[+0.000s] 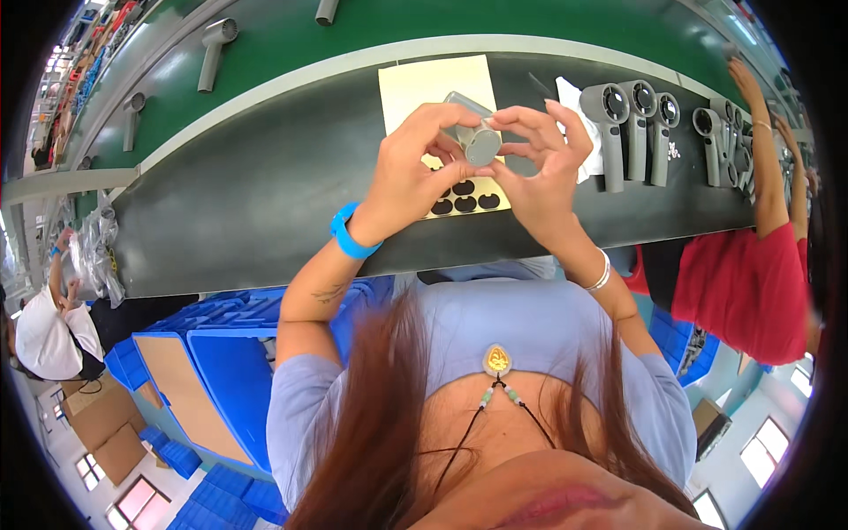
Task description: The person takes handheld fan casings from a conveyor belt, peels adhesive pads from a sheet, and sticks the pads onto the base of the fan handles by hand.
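Note:
Over the bench, my left hand [413, 163] and my right hand [546, 163] grip a grey handheld fan [481, 144] between them. Its rounded handle end points toward me, while the rest is foreshortened and partly covered by my fingers. The thumb and fingers of my left hand close on its left side. At its right edge, my right thumb and index finger pinch, with the other fingers raised and curved. Beneath lies a yellow backing sheet [431, 81] bearing several black round stickers [465, 204], some hidden by my left hand.
Several grey fans [637, 132] lie right of my right hand, by a white cloth [570, 93]. Beyond the dark bench [256, 177] runs a green conveyor [291, 40] carrying more fans. A co-worker in red [751, 287] works at right. Blue bins [225, 389] stand behind on the left.

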